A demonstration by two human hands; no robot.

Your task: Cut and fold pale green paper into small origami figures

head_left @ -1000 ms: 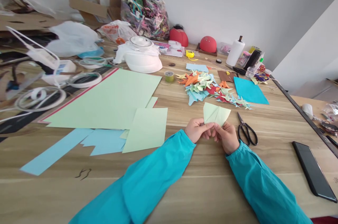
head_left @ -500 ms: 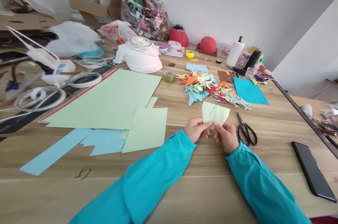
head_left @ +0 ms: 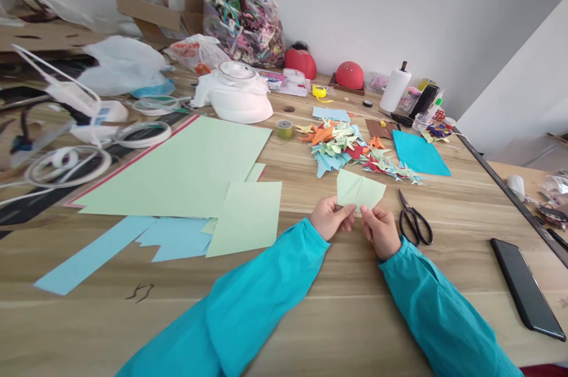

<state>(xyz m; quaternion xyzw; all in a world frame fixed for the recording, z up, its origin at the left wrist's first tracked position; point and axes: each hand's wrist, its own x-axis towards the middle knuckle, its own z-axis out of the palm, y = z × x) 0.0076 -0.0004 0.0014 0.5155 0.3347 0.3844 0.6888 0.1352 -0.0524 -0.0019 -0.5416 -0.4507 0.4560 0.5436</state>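
Observation:
A small folded piece of pale green paper [head_left: 360, 189] is held up between both hands, with crease lines across its face. My left hand [head_left: 332, 218] pinches its lower left edge between thumb and fingers. At the lower right edge, my right hand [head_left: 380, 229] is closed on the same paper, thumb on top. Just beyond it lies a heap of folded paper cranes [head_left: 339, 143] in green, orange, blue and red. Black-handled scissors [head_left: 415, 223] rest right of my right hand. Left of my left hand is a green paper square [head_left: 248, 214].
Large green sheets [head_left: 177, 170] and blue paper strips [head_left: 97, 253] cover the left of the table. A phone [head_left: 528, 288] lies at the right. Behind are a thread spool [head_left: 284, 129], a turquoise sheet [head_left: 421, 153], a white bundle [head_left: 239, 99] and coiled cables [head_left: 66, 167].
The folded paper has tilted and shifted slightly left, and its face looks more spread out and flatter. Both hands keep their hold in nearly the same place.

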